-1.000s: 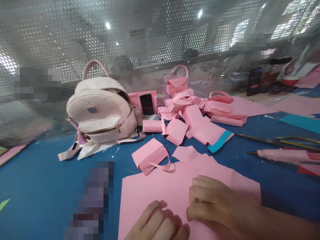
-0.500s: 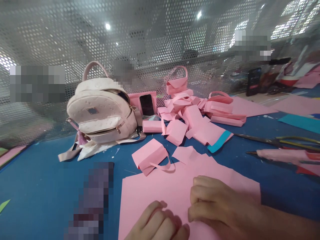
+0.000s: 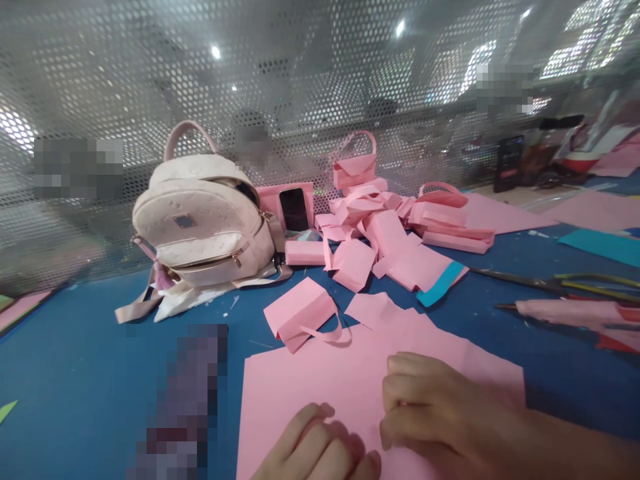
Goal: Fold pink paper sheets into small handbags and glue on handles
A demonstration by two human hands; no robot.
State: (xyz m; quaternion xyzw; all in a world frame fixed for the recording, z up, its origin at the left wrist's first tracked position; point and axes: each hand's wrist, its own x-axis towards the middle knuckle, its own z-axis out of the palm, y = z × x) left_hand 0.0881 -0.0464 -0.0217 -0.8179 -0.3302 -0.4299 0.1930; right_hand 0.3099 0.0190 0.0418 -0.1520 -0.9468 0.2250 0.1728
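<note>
My left hand (image 3: pixel 320 450) is at the bottom edge with its fingers curled in, close over a large pink paper sheet (image 3: pixel 280 393). To its right, my right hand (image 3: pixel 430 403) is closed, thumb and fingers drawn together above the same sheet. Whatever the fingertips may pinch is hidden or merges with the pink below. A small folded pink paper bag (image 3: pixel 303 310) with a strip handle lies just beyond the sheet's far edge.
A cream backpack (image 3: pixel 200 220) stands behind on the blue table. Several pink paper pieces (image 3: pixel 390 233) are heaped near a phone (image 3: pixel 294 210). At right lie scissors (image 3: pixel 530 280) and a pink glue gun (image 3: pixel 565 312). A perforated metal screen (image 3: pixel 310 80) rises behind.
My right hand has shifted very slightly to the right. My left hand and the paper pieces look nearly unchanged.
</note>
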